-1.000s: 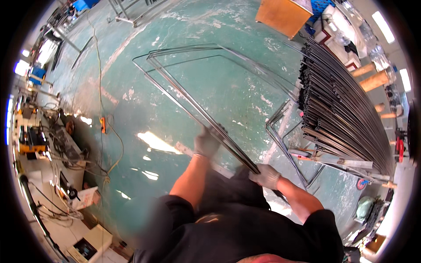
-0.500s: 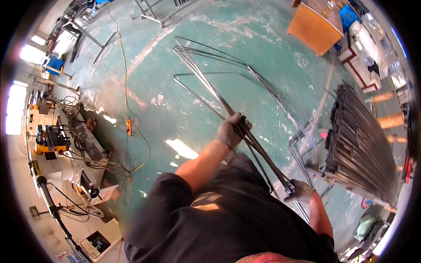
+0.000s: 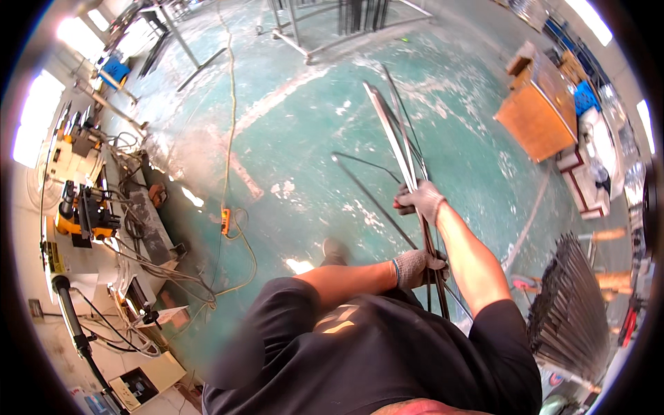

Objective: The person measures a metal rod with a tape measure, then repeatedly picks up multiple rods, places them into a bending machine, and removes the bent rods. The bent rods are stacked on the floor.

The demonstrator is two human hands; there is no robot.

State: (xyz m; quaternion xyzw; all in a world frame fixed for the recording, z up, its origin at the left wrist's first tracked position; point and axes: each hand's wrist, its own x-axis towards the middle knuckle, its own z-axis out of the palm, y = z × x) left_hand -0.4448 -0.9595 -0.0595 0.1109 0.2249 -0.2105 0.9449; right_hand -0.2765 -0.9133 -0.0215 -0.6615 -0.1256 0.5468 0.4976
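A bundle of long, thin, bent metal rods [image 3: 387, 124] reaches from beside my body out over the floor ahead. My right hand [image 3: 423, 200], in a grey work glove, is closed round the bundle partway along it. Nearer my body, my gloved left hand [image 3: 418, 268] also grips the bundle, its fingers wrapped over the rods. One darker bent rod [image 3: 373, 200] splays out to the left of the others. The near ends of the bundle pass down by my right side, partly hidden by my arm and shirt.
A dense stack of dark metal bars [image 3: 570, 311] stands at the right on a rack. Behind it is a wooden cabinet [image 3: 536, 121]. To the left runs a workbench [image 3: 86, 221] with yellow tools and cables. A cord with an orange box [image 3: 225, 221] crosses the green floor.
My right hand has moved from the bundle's near end to a place ahead of my left hand. My left hand is closer to my body. The rods have swung rightward and lie closer together.
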